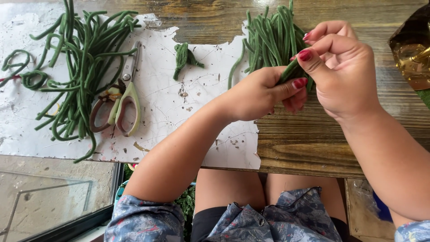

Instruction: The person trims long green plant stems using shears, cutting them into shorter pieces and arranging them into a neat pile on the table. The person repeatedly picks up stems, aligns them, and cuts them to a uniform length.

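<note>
head view, left hand [264,92], right hand [342,67], fingers of both pinched on green stem bundle [271,38]

Left hand [264,92], right hand [342,67] pinched together

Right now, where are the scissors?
In the head view, the scissors lie on the white sheet, left of both hands, beside the loose pile of long beans.

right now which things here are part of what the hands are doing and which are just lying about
In use:
- left hand and right hand, both gripping the bunch of green beans

Lying about:
- scissors
- loose pile of beans
- small tied bean bundle
- white sheet
- shiny gold wrapper
</note>
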